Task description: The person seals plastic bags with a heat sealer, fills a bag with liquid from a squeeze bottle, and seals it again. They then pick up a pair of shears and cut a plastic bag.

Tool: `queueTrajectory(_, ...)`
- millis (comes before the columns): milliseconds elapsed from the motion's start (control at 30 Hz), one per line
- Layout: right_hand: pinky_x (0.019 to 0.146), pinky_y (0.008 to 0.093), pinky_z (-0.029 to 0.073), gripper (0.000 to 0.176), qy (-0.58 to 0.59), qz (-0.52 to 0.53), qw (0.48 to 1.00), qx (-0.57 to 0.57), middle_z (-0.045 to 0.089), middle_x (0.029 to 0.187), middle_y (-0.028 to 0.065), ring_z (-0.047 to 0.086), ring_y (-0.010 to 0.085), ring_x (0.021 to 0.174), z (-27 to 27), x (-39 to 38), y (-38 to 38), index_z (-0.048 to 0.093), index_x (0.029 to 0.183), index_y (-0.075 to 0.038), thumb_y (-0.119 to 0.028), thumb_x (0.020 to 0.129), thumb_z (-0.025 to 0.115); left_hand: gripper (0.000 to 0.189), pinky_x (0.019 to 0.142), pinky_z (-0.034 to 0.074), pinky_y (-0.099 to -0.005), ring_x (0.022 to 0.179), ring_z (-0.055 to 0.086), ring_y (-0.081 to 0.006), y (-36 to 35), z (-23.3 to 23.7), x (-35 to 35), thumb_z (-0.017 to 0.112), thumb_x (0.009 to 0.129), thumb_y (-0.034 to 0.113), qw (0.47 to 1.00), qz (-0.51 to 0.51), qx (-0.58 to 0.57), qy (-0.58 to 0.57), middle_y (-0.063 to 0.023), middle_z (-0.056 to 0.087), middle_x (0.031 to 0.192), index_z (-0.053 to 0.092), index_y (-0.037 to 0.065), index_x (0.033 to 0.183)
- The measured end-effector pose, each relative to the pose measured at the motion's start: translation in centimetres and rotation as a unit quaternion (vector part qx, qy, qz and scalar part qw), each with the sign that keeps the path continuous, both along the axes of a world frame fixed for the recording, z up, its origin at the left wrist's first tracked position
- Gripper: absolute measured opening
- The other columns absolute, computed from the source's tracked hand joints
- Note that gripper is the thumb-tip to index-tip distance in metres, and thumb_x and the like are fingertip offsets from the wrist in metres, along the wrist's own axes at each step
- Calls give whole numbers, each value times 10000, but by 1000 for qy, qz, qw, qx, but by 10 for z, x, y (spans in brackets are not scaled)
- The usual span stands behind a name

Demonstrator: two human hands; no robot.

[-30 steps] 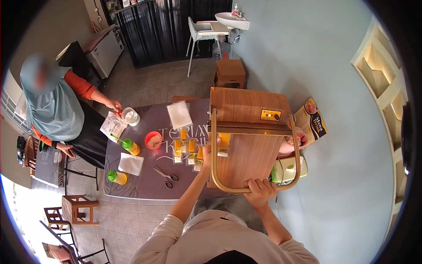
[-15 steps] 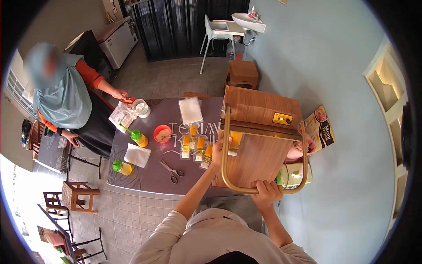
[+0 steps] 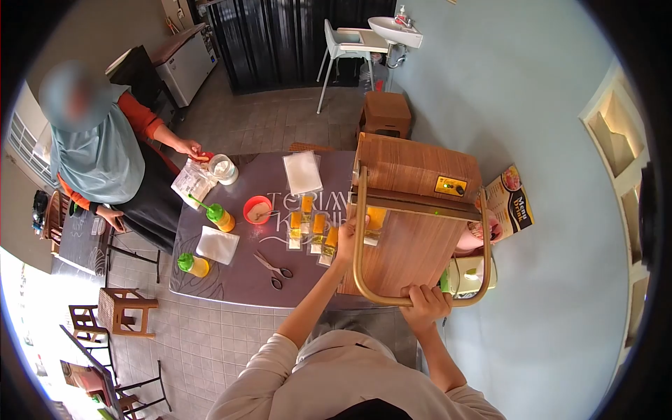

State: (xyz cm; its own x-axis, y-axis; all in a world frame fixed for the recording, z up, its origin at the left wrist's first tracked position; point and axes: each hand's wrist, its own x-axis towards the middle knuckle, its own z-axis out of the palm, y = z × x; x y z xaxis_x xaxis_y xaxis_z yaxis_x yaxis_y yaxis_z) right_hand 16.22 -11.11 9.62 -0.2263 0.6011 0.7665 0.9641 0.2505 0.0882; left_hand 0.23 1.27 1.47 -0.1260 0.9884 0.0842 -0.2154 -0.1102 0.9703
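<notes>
Evidently, what matters here is even pressure and a flat packet: the right hand [image 3: 425, 306] is wrapped round the near side of the brass-coloured bar [image 3: 386, 301], and that grip would probably serve best held steady, without letting the bar twist to one side. The orange and yellow packet [image 3: 376, 218] lies on the sloping wooden board [image 3: 413, 252], its upper end up against the dark strip of the wooden machine [image 3: 420, 164]; keeping that end square and free of creases looks like the key to a clean result. The left hand [image 3: 347, 241] is at the packet's left edge, beside the bar's left arm; whether it pinches the packet or merely steadies it, I cannot tell. Its fingers would do well to stay clear of the strip, which may be hot. Compared with half a second ago, both hands and the packet are placed much the same, and the other packets [image 3: 318, 225] lie unchanged on the desk [image 3: 238, 280], but the small light [image 3: 437, 213] on the strip, amber then, now glows green
</notes>
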Motion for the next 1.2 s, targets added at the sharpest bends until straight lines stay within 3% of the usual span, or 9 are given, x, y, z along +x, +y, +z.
queueTrajectory(133, 454, 289, 213, 187, 0, -1, 1000, 2, 378, 452, -49, 371, 130, 411, 1, 0, 0, 414, 510, -181, -161, 558, 593, 285, 511, 286, -216, 600, 338, -29, -4, 10, 0, 549, 867, 244, 999, -5, -10, 30, 76, 413, 624, 549, 36, 672)
queueTrajectory(200, 452, 289, 212, 194, 7, 1, 1000, 4, 373, 452, -49, 368, 129, 409, 0, 0, 0, 409, 511, -180, -164, 565, 594, 276, 556, 333, -205, 630, 384, -31, -6, 17, 2, 551, 865, 252, 998, -14, -7, -58, 72, 456, 649, 571, 26, 707)
queueTrajectory(367, 446, 288, 211, 202, 15, 7, 1000, 6, 359, 450, -46, 361, 129, 404, 1, 0, 0, 407, 514, -178, -175, 578, 598, 272, 595, 364, -200, 651, 419, -35, -3, 6, -1, 558, 860, 255, 999, -12, -29, -15, 69, 486, 665, 584, 21, 726)
queueTrajectory(700, 413, 298, 194, 285, 42, 41, 998, -23, 340, 424, -25, 348, 144, 385, 23, 3, 1, 356, 474, -158, -128, 553, 628, 318, 490, 250, -216, 573, 306, -31, -4, 10, 4, 560, 858, 279, 999, 18, -23, 15, 88, 360, 595, 513, 64, 628)
queueTrajectory(900, 411, 311, 199, 359, 54, 72, 995, 44, 317, 393, 27, 317, 195, 356, 117, -2, 30, 301, 425, -121, -70, 528, 641, 263, 494, 271, -208, 579, 326, -32, -14, 21, 5, 562, 858, 228, 998, 31, -15, 58, 79, 395, 593, 568, 20, 697)
queueTrajectory(1000, 401, 302, 208, 323, 41, 93, 989, 107, 321, 394, 24, 312, 195, 357, 151, 0, 64, 330, 442, -117, -65, 544, 632, 258, 476, 267, -213, 569, 326, -33, -13, 7, 11, 562, 857, 211, 996, 70, 50, -16, 66, 397, 591, 576, -25, 757)
queueTrajectory(1067, 397, 299, 210, 307, 38, 99, 985, 138, 323, 394, 24, 309, 194, 356, 168, -1, 84, 343, 449, -116, -65, 544, 630, 275, 466, 283, -212, 562, 336, -32, -13, -8, 10, 556, 861, 214, 995, 80, 24, 58, 48, 393, 585, 577, -58, 824)
queueTrajectory(1133, 426, 290, 262, 160, 43, 96, 991, 82, 437, 433, -29, 429, 156, 390, 183, -2, 93, 457, 483, -157, -84, 526, 592, 293, 463, 299, -210, 553, 344, -37, -19, 0, 10, 550, 865, 220, 990, 97, 27, 100, 31, 390, 577, 570, -72, 854)
queueTrajectory(1200, 427, 290, 268, 156, 41, 94, 991, 83, 452, 441, -27, 442, 159, 398, 185, -2, 98, 459, 489, -151, -83, 524, 595, 294, 484, 319, -210, 567, 354, -42, -23, 3, 13, 539, 872, 222, 994, 94, 33, 43, 25, 410, 589, 574, -69, 850)
